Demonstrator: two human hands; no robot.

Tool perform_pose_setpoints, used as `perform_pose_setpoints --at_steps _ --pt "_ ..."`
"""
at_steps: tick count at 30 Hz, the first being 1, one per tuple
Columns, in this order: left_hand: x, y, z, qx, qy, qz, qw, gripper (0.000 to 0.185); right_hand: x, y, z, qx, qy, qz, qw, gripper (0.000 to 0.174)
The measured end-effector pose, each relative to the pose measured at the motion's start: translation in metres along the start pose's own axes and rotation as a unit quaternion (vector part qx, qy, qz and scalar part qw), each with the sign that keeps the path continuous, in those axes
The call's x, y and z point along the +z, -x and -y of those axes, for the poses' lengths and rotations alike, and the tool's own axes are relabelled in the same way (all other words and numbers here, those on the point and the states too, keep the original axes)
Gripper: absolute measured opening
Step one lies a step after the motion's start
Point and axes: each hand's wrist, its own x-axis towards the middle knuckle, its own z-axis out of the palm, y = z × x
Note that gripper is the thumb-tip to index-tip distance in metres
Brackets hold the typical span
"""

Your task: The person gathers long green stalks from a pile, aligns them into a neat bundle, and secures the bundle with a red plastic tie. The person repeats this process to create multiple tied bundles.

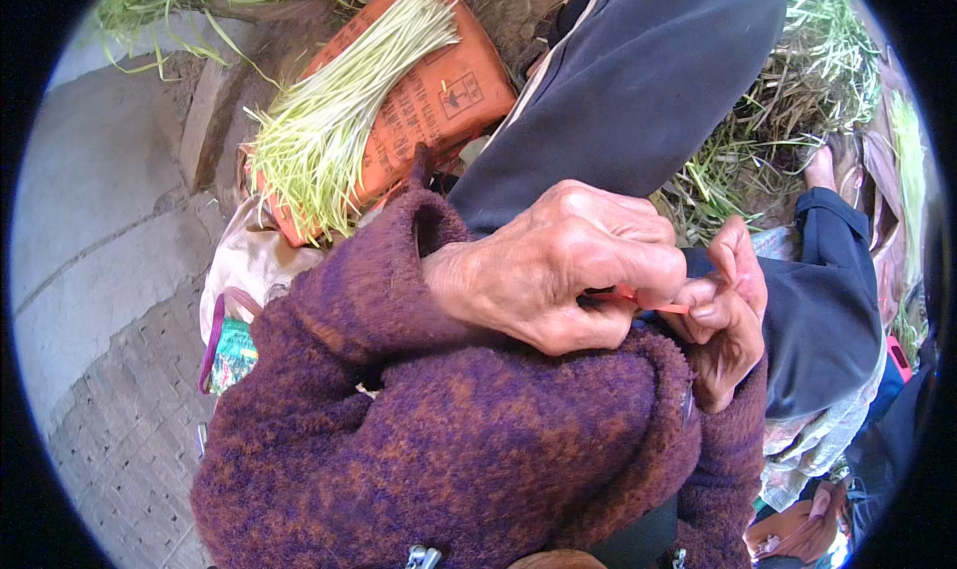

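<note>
My left hand (557, 266), back upward, reaches across from the left with its thumb and fingers closed on a thin red strip (673, 309). The strip, apparently plastic, runs a short way to my right hand (721, 315). That hand is partly turned palm up and pinches the strip's other end between thumb and fingertips, with some fingers curled upward. Part of the strip is hidden inside my left fist. Beyond my left wrist, a bundle of thin pale-green vegetable stalks (359, 113) lies slantwise on an orange printed pad (441, 113).
Dark trousered legs (635, 83) spread in front of me. Loose green stalks and dry straw (792, 98) cover ground at the upper right; more leaves (172, 8) lie upper left. Left are a wooden block (205, 124), paving (127, 434) and a green bag with purple trim (232, 352).
</note>
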Motion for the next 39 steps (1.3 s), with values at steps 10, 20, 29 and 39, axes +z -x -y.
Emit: perform_pose_setpoints --at_steps 10,20,29,39 --pt "-0.006 0.006 -0.004 -0.056 0.022 -0.047 0.997 0.026 -0.005 0.004 -0.004 0.009 -0.038 0.004 0.999 0.039" --pt "-0.01 0.011 -0.006 -0.171 0.149 -0.05 0.973 0.035 -0.006 -0.005 -0.009 -0.066 -0.023 -0.033 0.997 0.041" --pt "-0.012 0.005 -0.008 -0.158 0.087 -0.065 0.982 0.025 -0.01 -0.011 -0.012 -0.035 0.031 0.058 0.997 0.04" --pt "-0.019 0.001 -0.008 -0.119 0.021 -0.015 0.993 0.027 -0.015 -0.013 -0.014 -0.031 0.126 0.077 0.989 0.04"
